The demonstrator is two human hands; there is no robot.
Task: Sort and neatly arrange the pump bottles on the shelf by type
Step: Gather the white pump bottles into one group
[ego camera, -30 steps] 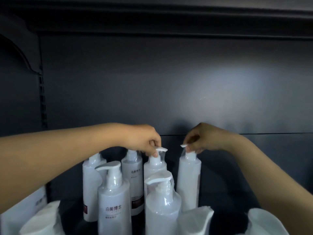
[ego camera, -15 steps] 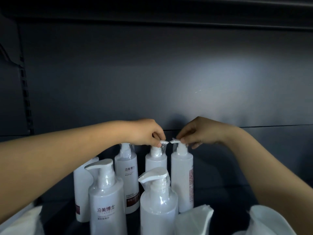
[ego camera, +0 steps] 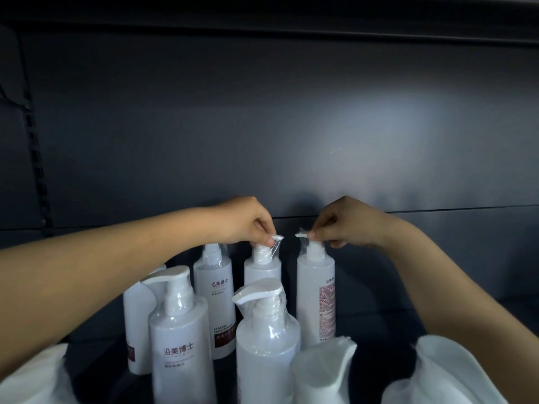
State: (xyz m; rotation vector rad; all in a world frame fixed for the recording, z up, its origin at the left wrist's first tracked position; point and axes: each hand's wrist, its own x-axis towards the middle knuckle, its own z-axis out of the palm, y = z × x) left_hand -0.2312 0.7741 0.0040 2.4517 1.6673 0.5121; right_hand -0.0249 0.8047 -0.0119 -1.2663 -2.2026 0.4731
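The right hand [ego camera: 347,225] has drawn its end bottle [ego camera: 316,287] in: it now stands two places right of the keratin conditioner bottle [ego camera: 215,290], just beside the middle bottle [ego camera: 262,268] that the left hand [ego camera: 250,223] steadies. The back row looks closed up. Each hand pinches its bottle's wrapped pump head. Six white pump bottles are visible: four in the conditioner's row and two in front. Three pump tops [ego camera: 320,365] sit nearer.

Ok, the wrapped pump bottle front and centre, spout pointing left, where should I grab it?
Probably by the neck just under its pump head, reaching down from above on the near side. The wrapped pump bottle stands upright, with a labelled bottle close on its left and another pump top close on its right, leaving little room round its body.
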